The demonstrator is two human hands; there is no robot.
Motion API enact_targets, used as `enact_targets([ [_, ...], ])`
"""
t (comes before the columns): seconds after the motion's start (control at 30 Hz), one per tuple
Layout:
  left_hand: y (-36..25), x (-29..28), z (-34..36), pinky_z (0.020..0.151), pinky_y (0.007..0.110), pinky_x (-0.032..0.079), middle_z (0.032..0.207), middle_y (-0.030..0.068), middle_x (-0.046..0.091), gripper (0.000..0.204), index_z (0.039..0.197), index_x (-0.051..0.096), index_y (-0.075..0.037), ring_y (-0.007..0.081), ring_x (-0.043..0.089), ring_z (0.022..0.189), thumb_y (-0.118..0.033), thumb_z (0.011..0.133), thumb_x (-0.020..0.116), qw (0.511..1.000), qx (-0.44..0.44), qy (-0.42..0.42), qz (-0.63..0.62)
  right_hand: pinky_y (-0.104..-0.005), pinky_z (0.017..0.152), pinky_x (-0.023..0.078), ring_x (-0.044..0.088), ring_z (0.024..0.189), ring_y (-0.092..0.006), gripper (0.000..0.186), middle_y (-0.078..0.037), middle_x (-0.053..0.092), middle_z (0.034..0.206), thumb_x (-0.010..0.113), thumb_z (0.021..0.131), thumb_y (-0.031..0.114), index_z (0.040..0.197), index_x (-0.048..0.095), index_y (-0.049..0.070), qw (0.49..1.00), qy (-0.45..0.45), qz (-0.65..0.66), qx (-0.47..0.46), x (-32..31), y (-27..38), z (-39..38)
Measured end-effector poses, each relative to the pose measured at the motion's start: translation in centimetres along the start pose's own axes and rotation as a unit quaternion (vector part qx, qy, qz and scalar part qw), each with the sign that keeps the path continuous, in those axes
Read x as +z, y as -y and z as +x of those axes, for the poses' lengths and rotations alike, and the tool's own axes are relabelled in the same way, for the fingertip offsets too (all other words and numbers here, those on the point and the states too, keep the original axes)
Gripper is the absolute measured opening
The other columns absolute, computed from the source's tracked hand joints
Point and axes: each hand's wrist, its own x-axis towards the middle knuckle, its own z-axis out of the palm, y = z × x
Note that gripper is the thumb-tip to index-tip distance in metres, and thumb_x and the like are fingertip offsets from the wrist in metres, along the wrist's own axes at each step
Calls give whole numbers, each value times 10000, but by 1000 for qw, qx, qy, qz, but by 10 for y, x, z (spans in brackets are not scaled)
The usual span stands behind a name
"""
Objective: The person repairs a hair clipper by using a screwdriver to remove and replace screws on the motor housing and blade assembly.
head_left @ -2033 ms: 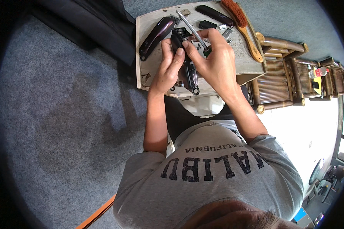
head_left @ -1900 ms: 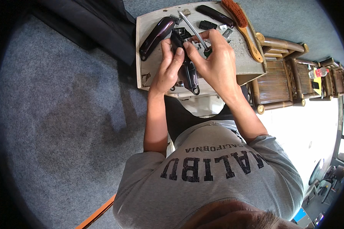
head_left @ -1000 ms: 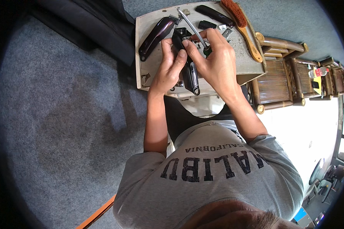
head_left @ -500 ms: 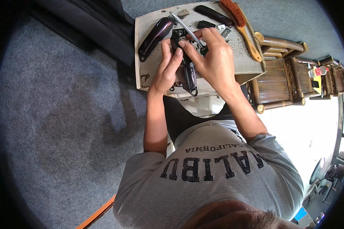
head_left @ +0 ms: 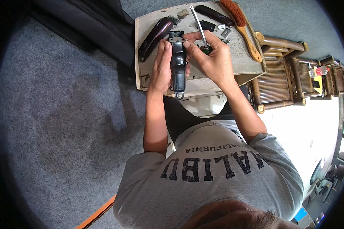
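A black hair clipper (head_left: 178,66) is held upright in my left hand (head_left: 161,70), its fingers wrapped round the left side and behind. The clipper's head points away from me, with a metal plate (head_left: 176,39) across it. My right hand (head_left: 218,63) is closed around a screwdriver (head_left: 199,26). Its green handle lies in the palm and its shaft points away over the table. The right thumb and forefinger touch the right end of the metal plate. Whether they grip a small part there is too small to tell.
On the wooden table (head_left: 237,66) lie a dark maroon clipper (head_left: 156,38), another dark clipper body (head_left: 214,15), a small black part (head_left: 207,26), a metal blade (head_left: 226,33) and a wooden-handled brush (head_left: 248,44). Bamboo chairs (head_left: 275,82) stand at right; a bottle (head_left: 319,71) rests farther along.
The black clipper has turned so its broad face shows and it stands straighter. The screwdriver's tip has swung right, and my right fingers have come to the plate's right end.
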Motion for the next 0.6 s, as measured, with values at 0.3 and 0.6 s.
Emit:
enact_targets([
  [0.3, -11, 1, -2, 464, 288, 540, 868, 124, 677, 460, 1152, 557, -84, 167, 663, 569, -511, 1157, 384, 998, -40, -41, -18, -309, 753, 554, 728, 803, -118, 275, -58, 757, 880, 828, 914, 107, 1163, 761, 13, 998, 32, 54, 30, 3, -11, 0],
  [0.6, -16, 4, -7, 429, 281, 505, 809, 102, 664, 647, 1036, 655, -30, 161, 635, 519, -618, 1121, 399, 993, -84, -42, -68, -291, 657, 539, 708, 675, -103, 365, -42, 728, 808, 870, 902, 187, 1164, 693, 4, 998, 29, 46, 34, 6, -7, -1],
])
